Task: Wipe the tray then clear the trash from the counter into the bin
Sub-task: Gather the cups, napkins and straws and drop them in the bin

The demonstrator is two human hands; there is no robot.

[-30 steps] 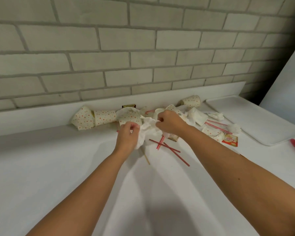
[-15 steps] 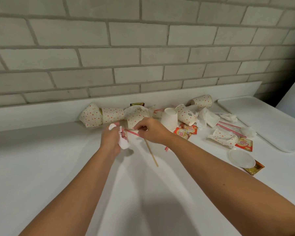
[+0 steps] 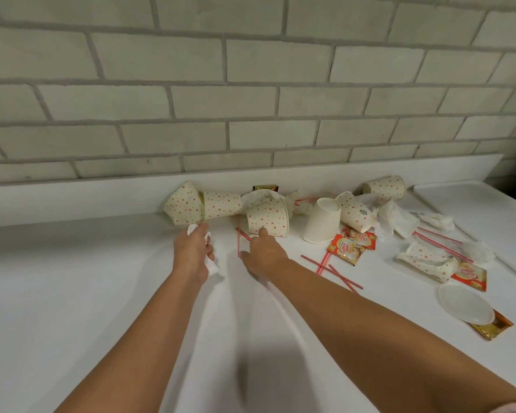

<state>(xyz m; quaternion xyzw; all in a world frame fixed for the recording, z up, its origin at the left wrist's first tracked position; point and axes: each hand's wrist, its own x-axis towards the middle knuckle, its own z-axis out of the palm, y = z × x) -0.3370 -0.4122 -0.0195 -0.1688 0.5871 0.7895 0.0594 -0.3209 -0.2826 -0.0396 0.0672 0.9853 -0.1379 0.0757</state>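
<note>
White crumpled tissue (image 3: 212, 266) gripped in left hand (image 3: 195, 251); right hand (image 3: 264, 254), fingers spread, touches orange-dotted paper cup (image 3: 268, 219) at its 12 o'clock. Best: wrap cup fully, gather thin red straws (image 3: 238, 245) alongside.

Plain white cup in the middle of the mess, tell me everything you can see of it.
The plain white cup looks like unprinted paper, uncrushed. It stands upside down, wide rim on the white counter, recessed base on top, slightly tilted. A spotted cup on its side lies against or just behind its right side, and an orange sachet lies by its rim.
</note>
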